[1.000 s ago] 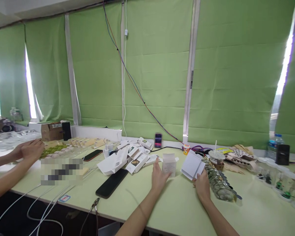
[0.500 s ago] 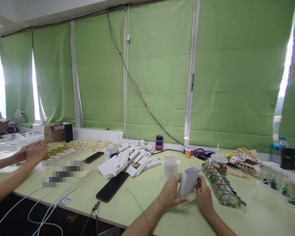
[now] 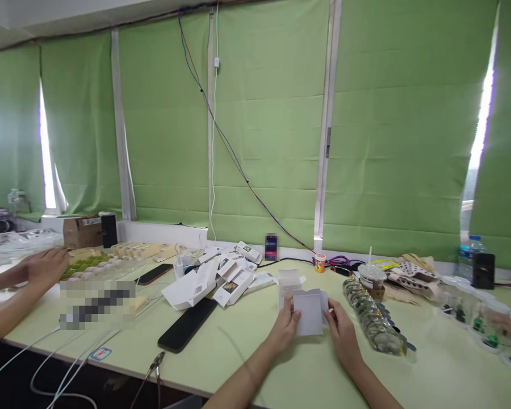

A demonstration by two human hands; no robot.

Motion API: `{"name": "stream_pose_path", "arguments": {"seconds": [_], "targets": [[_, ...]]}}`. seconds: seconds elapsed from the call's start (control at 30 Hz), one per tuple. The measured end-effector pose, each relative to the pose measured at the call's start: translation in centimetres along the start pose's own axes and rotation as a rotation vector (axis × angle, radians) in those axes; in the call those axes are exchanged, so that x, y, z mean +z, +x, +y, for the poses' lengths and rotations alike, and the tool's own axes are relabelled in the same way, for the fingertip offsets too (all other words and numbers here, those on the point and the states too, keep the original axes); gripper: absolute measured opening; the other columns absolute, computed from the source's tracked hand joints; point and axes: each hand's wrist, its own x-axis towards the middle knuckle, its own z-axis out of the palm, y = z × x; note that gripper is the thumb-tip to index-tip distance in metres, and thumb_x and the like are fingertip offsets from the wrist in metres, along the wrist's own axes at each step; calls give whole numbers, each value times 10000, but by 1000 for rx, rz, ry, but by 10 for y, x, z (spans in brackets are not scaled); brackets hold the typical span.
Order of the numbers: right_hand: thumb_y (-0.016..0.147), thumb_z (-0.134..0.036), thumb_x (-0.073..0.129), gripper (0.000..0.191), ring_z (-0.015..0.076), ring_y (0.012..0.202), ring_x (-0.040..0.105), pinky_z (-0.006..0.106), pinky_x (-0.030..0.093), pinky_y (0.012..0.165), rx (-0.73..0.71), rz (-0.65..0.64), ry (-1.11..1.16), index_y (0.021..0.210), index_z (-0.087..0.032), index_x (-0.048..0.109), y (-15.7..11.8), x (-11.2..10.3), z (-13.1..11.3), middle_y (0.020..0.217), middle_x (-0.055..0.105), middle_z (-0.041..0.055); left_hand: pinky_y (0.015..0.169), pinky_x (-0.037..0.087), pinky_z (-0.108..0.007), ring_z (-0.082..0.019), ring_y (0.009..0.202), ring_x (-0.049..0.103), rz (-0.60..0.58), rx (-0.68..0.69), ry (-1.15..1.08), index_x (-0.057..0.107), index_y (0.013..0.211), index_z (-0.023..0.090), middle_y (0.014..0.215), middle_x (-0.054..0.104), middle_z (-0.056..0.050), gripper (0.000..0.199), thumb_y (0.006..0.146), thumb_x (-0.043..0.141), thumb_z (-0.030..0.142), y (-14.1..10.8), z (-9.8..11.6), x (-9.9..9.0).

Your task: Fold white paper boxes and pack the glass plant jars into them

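A small white cardboard box (image 3: 310,313) is held up between my two hands over the table, its plain side towards me. My left hand (image 3: 284,326) grips its left edge, thumb on the near face. On the box's right edge, the fingers and thumb of my right hand (image 3: 337,321) pinch the card. Right behind it stands another white box (image 3: 288,278) with its flaps spread. A heap of white printed boxes (image 3: 234,281) lies to the left. To the right of my hands runs a row of clear round containers (image 3: 373,318).
A black phone (image 3: 187,325) lies left of my arms. Another person's hands (image 3: 46,270) are at the far left, by green and pale round pieces (image 3: 91,265). Lidded clear cups (image 3: 479,318), a drink cup (image 3: 371,275) and an orange-white tub (image 3: 319,263) stand along the right and back.
The box in my hands has turned so a flat, broad side faces me, and my right hand has shifted onto its edge. The view has swung slightly right.
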Motion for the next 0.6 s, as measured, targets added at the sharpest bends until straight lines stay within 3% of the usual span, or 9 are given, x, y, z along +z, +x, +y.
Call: {"name": "stream_pose_path", "arguments": {"seconds": [0.2, 0.33, 0.47, 0.53, 0.6], "targets": [[913, -327, 363, 478, 134, 608, 532, 294, 480, 631, 2, -87, 44, 1378, -224, 329, -3, 1, -5, 1107, 582, 77, 936, 388, -359, -227, 1054, 501, 46, 10, 7, 489, 1167, 179, 1137, 571, -94, 431, 932, 325, 501, 0, 2, 0], [896, -339, 390, 385, 193, 825, 574, 332, 484, 742, -31, -109, 60, 1249, -231, 499, -1, 0, -4, 1118, 574, 84, 878, 408, -338, -206, 955, 521, 46, 16, 77, 503, 1119, 175, 1068, 585, -80, 373, 941, 335, 458, 1, -2, -1], [892, -383, 416, 308, 246, 1063, 502, 397, 408, 920, -21, -63, 64, 1022, -228, 649, 3, -4, -2, 1121, 561, 94, 844, 410, -328, -198, 898, 519, 57, 22, 162, 516, 1016, 163, 980, 588, -71, 340, 944, 338, 443, 2, -3, -1], [877, -410, 452, 291, 246, 1057, 501, 391, 391, 936, -18, -79, 85, 943, -230, 672, 4, -5, -3, 1083, 577, 85, 830, 416, -329, -197, 882, 523, 48, 17, 158, 512, 1020, 162, 973, 592, -69, 344, 943, 337, 447, 2, 0, -1], [855, -438, 491, 282, 228, 951, 540, 344, 433, 845, 6, -121, 133, 883, -223, 671, 5, -4, -6, 999, 594, 70, 838, 419, -339, -202, 892, 529, 24, 16, 130, 514, 1044, 165, 992, 600, -73, 357, 942, 334, 456, 2, 3, -1]]}}
